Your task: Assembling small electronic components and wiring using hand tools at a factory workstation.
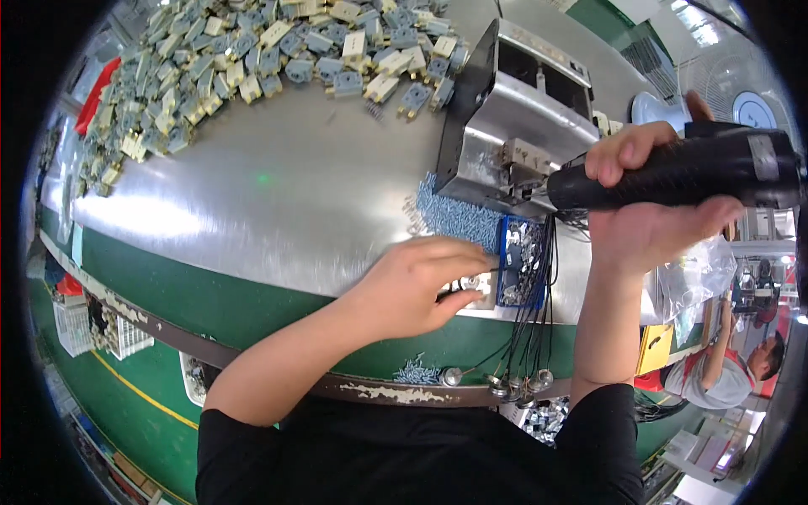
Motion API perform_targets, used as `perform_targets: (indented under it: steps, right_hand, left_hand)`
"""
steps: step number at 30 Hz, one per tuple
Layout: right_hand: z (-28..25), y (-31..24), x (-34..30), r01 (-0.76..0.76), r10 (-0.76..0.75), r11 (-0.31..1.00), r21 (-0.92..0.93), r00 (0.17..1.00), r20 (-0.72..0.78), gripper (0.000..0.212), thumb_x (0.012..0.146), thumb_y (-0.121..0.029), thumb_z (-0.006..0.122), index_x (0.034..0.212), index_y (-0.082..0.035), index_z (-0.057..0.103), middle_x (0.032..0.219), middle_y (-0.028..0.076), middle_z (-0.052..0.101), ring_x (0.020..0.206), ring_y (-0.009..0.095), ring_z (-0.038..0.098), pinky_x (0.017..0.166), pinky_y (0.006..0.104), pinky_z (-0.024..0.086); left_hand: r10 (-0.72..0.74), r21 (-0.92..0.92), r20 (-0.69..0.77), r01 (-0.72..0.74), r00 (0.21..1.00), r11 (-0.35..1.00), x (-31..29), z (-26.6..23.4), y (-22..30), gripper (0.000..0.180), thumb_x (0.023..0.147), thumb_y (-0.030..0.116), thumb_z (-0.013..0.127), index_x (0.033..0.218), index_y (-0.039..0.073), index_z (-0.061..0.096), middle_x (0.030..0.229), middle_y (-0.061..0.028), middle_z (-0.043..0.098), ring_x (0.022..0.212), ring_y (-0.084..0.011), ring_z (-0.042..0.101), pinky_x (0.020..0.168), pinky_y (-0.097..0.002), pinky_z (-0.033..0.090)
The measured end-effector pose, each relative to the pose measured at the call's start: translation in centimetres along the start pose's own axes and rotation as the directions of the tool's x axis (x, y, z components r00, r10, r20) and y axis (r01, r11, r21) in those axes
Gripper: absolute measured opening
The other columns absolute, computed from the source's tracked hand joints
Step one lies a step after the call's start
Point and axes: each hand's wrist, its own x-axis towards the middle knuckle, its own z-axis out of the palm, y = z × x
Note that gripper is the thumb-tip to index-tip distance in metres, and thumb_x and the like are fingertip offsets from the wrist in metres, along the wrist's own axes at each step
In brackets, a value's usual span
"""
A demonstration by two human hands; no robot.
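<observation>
My right hand [631,202] is wrapped around a thick black electric screwdriver [673,172] lying almost sideways. Its tip points left, at the front opening of a metal box-like screw feeder [522,118]; whether they touch cannot be told. My left hand [421,282] curls at the table's near edge, thumb and fingers around a small pale part with metal on it [481,289]. The fingers hide much of that part. Right beside it stands a blue tray [503,295] of small metal pieces. Bluish screws [459,217] lie heaped beyond my left fingers.
A large pile of grey and beige terminal parts [278,50] covers the far left of the metal tabletop [278,194]. Black cables [539,328] with round metal ends hang over the near edge. A clear plastic bag [699,278] and a seated person [724,379] are at right.
</observation>
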Motion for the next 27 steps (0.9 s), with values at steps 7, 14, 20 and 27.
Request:
perform_targets:
  steps: [7, 14, 20, 27]
  right_hand:
    - [1.6, 1.4, 1.4, -0.144, 0.055, 0.937, -0.319, 0.960, -0.273, 0.109, 0.081, -0.093, 0.051, 0.146, -0.007, 0.040, 0.076, 0.007, 0.052, 0.061, 0.020, 0.051, 0.060, 0.0366, 0.044]
    - [1.2, 1.8, 1.7, -0.169, 0.092, 0.940, -0.295, 0.962, -0.255, 0.110, 0.080, -0.093, 0.052, 0.145, -0.005, 0.040, 0.075, 0.008, 0.053, 0.060, 0.020, 0.051, 0.060, 0.0367, 0.045]
    - [1.6, 1.9, 1.7, -0.182, 0.103, 0.923, -0.338, 0.965, -0.240, 0.107, 0.080, -0.092, 0.053, 0.140, -0.005, 0.043, 0.075, 0.008, 0.054, 0.059, 0.021, 0.053, 0.059, 0.0364, 0.046]
    - [1.9, 1.6, 1.1, -0.205, 0.134, 0.925, -0.319, 0.964, -0.231, 0.109, 0.079, -0.093, 0.054, 0.141, -0.005, 0.041, 0.072, 0.008, 0.052, 0.057, 0.021, 0.052, 0.058, 0.0366, 0.046]
  left_hand:
    - [-0.025, 0.001, 0.005, 0.025, 1.000, 1.000, -0.1, -0.1, 0.2, 0.029, 0.081, 0.009, 0.085, 0.107, 0.001, 0.075, 0.111, -0.0142, 0.075, 0.108, -0.0316, 0.073, 0.092, -0.0416, 0.059]
    - [-0.021, -0.008, 0.000, 0.021, 1.000, 1.000, 0.1, 0.0, 0.1, 0.030, 0.081, 0.010, 0.085, 0.107, 0.001, 0.075, 0.112, -0.0137, 0.075, 0.108, -0.0310, 0.073, 0.092, -0.0418, 0.060]
    - [-0.029, 0.003, 0.003, 0.029, 1.000, 1.000, 0.1, -0.1, 0.2, 0.030, 0.080, 0.010, 0.085, 0.107, 0.001, 0.075, 0.112, -0.0134, 0.075, 0.108, -0.0310, 0.073, 0.092, -0.0417, 0.059]
    - [-0.026, -0.007, -0.006, 0.026, 1.000, 1.000, 0.1, -0.1, 0.3, 0.030, 0.081, 0.010, 0.085, 0.108, 0.001, 0.075, 0.112, -0.0136, 0.075, 0.109, -0.0309, 0.073, 0.092, -0.0416, 0.059]
